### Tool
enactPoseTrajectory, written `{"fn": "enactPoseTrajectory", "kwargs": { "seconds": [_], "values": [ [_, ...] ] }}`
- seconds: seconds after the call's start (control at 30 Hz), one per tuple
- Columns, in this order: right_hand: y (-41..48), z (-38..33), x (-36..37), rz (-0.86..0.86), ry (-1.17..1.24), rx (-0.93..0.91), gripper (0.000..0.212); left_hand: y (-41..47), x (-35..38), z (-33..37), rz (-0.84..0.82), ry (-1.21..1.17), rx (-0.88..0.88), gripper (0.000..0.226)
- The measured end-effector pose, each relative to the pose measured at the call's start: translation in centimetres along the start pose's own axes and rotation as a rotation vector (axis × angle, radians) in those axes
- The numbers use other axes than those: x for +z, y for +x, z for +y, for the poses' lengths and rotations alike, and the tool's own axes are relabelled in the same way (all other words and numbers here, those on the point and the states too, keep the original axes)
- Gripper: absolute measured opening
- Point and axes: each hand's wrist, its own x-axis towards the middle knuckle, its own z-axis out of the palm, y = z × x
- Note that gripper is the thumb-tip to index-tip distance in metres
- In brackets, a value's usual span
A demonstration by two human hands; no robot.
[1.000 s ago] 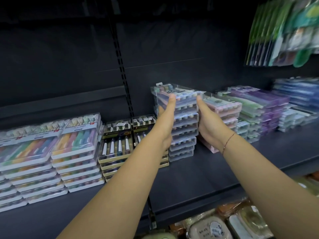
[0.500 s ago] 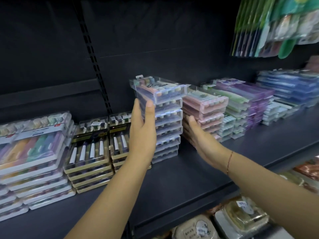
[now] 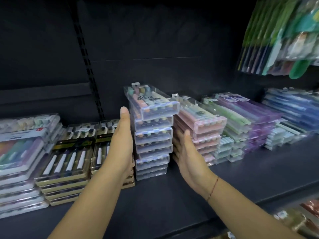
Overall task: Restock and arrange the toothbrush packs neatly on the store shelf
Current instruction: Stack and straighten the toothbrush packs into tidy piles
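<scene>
A tall stack of clear toothbrush packs (image 3: 152,135) stands in the middle of the dark shelf (image 3: 181,195). Its top pack sits skewed, its near end jutting out to the right. My left hand (image 3: 120,147) lies flat with straight fingers against the stack's left side. My right hand (image 3: 187,156) is flat too, fingers reaching into the gap between this stack and the lower pink stack (image 3: 202,133) to its right. Neither hand grips a pack.
Black-and-gold pack stacks (image 3: 69,159) and pastel packs (image 3: 19,157) fill the shelf's left. Green, purple (image 3: 250,125) and blue stacks (image 3: 291,109) run to the right. Hanging packets (image 3: 283,37) occupy the upper right. Packaged goods show on a lower shelf (image 3: 293,219).
My hands have slid down from the stack's top to its sides. The right hand dropped low into the gap beside the pink stack. The view shifted and the top pack now sits skewed.
</scene>
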Motion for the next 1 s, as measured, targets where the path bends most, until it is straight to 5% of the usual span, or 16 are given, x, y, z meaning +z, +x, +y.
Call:
{"fn": "enactPoseTrajectory", "kwargs": {
  "seconds": [0.17,0.43,1.0],
  "values": [
    [0.7,0.8,-0.3,0.014,-0.028,0.007,0.082,0.0,-0.1,-0.6,0.046,0.021,0.033,0.051],
    [2.4,1.5,-0.2,0.026,-0.142,0.026,0.072,0.1,-0.3,-0.6,0.091,-0.058,0.044,0.076],
    [3.9,1.3,-3.5,0.128,-0.110,0.019,0.068,1.3,-1.0,-0.9,0.085,-0.141,0.011,0.075]
  ]
}}
